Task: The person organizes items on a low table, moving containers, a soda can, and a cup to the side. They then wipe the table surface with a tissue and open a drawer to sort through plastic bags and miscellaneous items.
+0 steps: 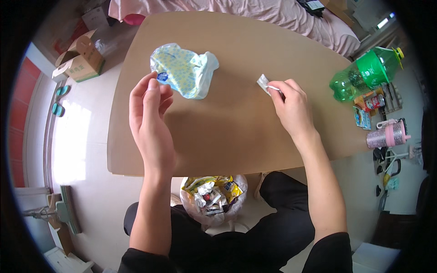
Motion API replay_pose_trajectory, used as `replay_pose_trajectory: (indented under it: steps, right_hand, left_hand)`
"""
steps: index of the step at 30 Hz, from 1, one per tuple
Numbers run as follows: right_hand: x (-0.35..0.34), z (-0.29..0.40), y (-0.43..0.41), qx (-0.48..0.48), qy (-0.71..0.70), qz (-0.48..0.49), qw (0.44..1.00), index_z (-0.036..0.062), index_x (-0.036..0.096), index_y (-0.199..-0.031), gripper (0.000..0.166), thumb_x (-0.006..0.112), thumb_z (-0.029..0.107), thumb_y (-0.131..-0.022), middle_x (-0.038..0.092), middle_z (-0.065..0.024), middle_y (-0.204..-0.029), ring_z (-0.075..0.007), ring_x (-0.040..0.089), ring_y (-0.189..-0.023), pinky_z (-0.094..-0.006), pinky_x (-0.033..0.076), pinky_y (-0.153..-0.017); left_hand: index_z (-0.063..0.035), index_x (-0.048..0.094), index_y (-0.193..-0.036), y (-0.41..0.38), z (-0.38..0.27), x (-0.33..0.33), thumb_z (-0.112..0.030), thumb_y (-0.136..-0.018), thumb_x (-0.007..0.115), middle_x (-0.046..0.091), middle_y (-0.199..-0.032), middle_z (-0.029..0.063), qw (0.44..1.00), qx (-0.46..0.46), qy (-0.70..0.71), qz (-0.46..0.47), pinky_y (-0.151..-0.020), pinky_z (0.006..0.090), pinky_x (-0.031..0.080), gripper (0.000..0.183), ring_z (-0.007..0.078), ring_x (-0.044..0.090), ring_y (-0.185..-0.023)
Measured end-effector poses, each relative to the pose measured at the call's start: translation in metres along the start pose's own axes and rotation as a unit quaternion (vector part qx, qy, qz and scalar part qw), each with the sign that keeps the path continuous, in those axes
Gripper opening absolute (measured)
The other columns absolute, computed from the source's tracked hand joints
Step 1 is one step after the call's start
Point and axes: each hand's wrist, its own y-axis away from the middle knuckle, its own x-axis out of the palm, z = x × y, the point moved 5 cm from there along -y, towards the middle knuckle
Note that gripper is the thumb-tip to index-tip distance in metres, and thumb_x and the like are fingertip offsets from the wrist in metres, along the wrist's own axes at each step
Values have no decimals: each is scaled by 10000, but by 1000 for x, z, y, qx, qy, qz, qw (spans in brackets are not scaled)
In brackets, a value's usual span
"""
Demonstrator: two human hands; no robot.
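My left hand [152, 105] is raised over the table's left side, palm turned inward. Its thumb and forefinger tips meet, with no object visible between them. Behind those fingertips lies a crumpled plastic package [186, 73] with a yellow and blue flower pattern and a dark blue label. On the right, my right hand [293, 102] pinches a small white item [273, 87], partly hidden by the fingers. A small whitish wrapper [263, 81] sticks out beyond these fingertips; whether it is held or rests on the brown tabletop [218, 136] cannot be told.
A green plastic bottle [365, 75] with a yellow cap stands at the table's right edge, near a pink glittery tumbler [389, 134]. Below the near edge, between the knees, is a lined bin [213, 196] full of wrappers. An opened cardboard box [83, 63] sits on the floor at left.
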Motion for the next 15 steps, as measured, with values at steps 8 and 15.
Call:
replay_pose_trajectory:
  steps: [8, 15]
  right_hand:
    - [47, 151, 26, -214, -122, 26, 969, 114, 756, -905, 101, 664, 119, -865, 645, -39, -880, -227, 634, -897, -372, 512, -840]
    - [19, 149, 40, -314, -171, 175, 917, 108, 761, -876, 78, 711, 107, -816, 642, -38, -865, -224, 625, -876, -367, 498, -852]
  left_hand:
    - [-55, 590, -1271, -10, 2, -15, -330, -1060, 544, 603, -1005, 18, 984, -52, 167, -36, -958, 351, 478, 349, 145, 570, -961]
    - [-54, 612, -1222, -15, 2, -43, -347, -1054, 567, 603, -1008, 26, 975, -80, 204, -43, -949, 371, 499, 340, 161, 576, -946]
